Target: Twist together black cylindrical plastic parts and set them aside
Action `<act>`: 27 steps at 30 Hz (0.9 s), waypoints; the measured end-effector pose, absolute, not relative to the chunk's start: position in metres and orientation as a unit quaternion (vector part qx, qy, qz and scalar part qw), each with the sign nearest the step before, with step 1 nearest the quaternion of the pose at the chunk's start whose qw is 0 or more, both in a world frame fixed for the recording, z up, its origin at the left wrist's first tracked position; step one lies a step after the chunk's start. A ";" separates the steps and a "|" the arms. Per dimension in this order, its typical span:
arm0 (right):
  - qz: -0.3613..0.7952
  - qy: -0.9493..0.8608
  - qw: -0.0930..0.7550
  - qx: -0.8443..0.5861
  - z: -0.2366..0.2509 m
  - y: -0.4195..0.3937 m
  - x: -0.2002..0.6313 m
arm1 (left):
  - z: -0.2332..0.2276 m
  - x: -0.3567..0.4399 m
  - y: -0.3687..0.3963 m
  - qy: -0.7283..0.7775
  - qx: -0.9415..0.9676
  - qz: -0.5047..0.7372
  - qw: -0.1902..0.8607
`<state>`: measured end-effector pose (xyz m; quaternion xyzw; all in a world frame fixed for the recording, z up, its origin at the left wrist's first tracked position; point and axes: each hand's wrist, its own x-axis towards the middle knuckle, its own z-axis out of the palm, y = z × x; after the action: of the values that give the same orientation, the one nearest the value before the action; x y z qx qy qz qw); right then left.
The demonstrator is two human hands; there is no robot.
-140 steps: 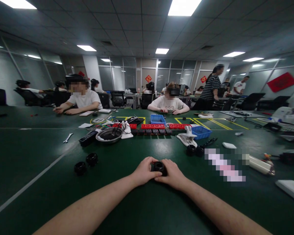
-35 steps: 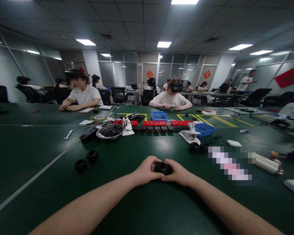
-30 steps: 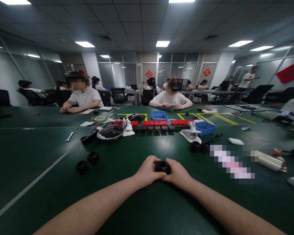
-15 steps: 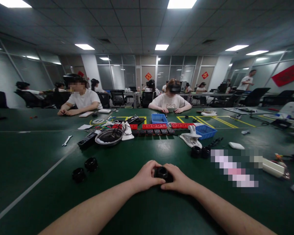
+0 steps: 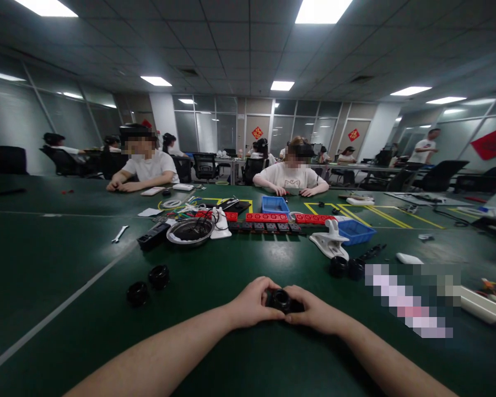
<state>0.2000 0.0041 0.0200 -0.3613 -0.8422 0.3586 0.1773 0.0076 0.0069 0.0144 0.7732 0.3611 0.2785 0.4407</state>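
A small black round part (image 5: 280,298) with a hollow centre sits on the green table (image 5: 66,259), gripped from both sides. My left hand (image 5: 254,302) wraps its left side with thumb and fingers. My right hand (image 5: 314,313) closes on its right side. Both forearms reach in from the bottom edge. Two similar black round parts (image 5: 149,284) lie to the left, and another pair (image 5: 347,267) lies to the right, beyond my hands.
Farther out are a metal bowl (image 5: 189,230), red and black power strips (image 5: 268,221), two blue bins (image 5: 357,231), a white clamp (image 5: 329,241), a wrench (image 5: 119,234) and a white cylinder (image 5: 479,305). Several people sit across the table.
My hands and the black part stay together at the same spot on the table. The view has shifted slightly, and a standing person at the far right has walked off.
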 end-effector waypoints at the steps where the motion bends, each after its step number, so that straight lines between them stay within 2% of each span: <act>1: 0.363 -0.842 0.175 -0.359 0.021 0.004 0.200 | 0.014 0.008 0.007 0.361 0.774 0.278 0.440; 16: 0.340 -0.811 0.192 -0.435 0.010 0.005 0.197 | 0.014 0.013 0.002 0.398 0.758 0.280 0.434; 21: 0.214 -0.806 0.203 -0.513 0.003 0.001 0.187 | 0.005 0.022 -0.005 0.470 0.733 0.315 0.377; 27: 0.077 -0.819 0.170 -0.543 0.005 -0.009 0.179 | -0.001 0.024 -0.005 0.485 0.732 0.337 0.339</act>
<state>0.1785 -0.0090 0.0049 -0.5429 -0.8189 0.0767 0.1698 0.0243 -0.0055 -0.0006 0.7321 0.4854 0.3375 0.3386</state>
